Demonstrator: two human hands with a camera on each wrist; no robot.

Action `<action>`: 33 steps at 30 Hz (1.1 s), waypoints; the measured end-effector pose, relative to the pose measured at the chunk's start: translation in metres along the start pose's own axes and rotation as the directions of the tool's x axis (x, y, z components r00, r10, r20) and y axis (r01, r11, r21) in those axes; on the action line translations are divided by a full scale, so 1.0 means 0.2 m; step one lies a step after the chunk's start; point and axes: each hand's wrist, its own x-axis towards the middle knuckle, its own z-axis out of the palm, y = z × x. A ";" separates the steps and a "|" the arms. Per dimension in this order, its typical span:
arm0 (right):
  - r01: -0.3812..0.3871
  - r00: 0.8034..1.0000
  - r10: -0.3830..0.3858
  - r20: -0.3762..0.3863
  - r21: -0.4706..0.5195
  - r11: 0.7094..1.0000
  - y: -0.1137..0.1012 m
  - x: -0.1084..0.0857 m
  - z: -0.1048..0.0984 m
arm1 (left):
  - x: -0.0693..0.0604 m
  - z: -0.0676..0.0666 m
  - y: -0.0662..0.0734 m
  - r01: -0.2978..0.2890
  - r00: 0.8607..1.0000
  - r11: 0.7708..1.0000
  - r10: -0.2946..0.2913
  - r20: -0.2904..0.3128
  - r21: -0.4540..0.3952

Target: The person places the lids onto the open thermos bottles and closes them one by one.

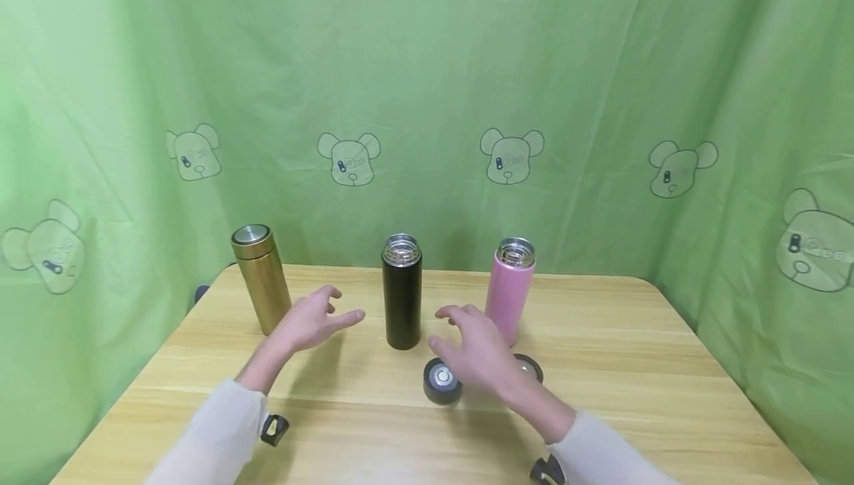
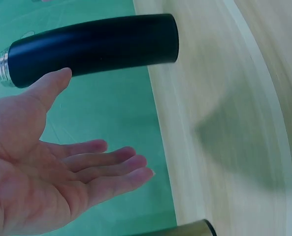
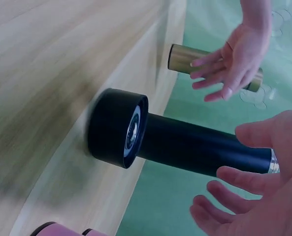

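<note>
My left hand (image 1: 313,319) hovers just right of a gold thermos bottle (image 1: 262,277), fingers spread and holding nothing. The gold bottle stands upright with its cap on. In the middle a black thermos bottle (image 1: 402,299) stands upright without a cap, its steel neck showing. My right hand (image 1: 477,348) hangs over the table in front of a pink thermos bottle (image 1: 510,292), which is also capless; its fingers are loosely bent around nothing. A black cap (image 1: 442,383) lies inside-up below the right fingertips. A second cap (image 1: 528,368) is partly hidden behind that hand.
The wooden table (image 1: 373,433) ends just behind the bottles. A green curtain (image 1: 427,84) printed with bear heads surrounds its back and sides. Dark wrist devices sit at both sleeves.
</note>
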 end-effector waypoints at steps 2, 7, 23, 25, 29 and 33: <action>0.008 0.999 -0.007 0.034 -0.026 1.000 0.00 0.00 0.01 | 0.01 0.02 0.02 0.006 1.000 1.000 -0.005 0.007 -0.007; 0.018 0.994 -0.009 0.111 -0.079 0.997 0.00 0.01 0.04 | 0.00 0.07 0.06 0.024 0.998 1.000 -0.025 0.055 0.012; -0.040 0.948 0.094 0.303 -0.179 0.983 0.02 0.01 0.10 | -0.03 0.17 0.08 0.002 0.988 0.999 -0.008 0.152 0.037; -0.053 0.937 0.114 0.329 -0.188 0.981 0.02 0.01 0.11 | -0.03 0.18 0.09 -0.003 0.987 0.999 -0.003 0.158 0.039; -0.052 0.924 0.129 0.361 -0.213 0.976 0.02 0.00 0.12 | -0.03 0.19 0.09 -0.014 0.987 0.999 0.008 0.162 0.034; -0.026 0.918 0.116 0.379 -0.236 0.971 0.02 0.00 0.13 | -0.02 0.20 0.09 -0.024 0.986 0.999 0.019 0.163 0.029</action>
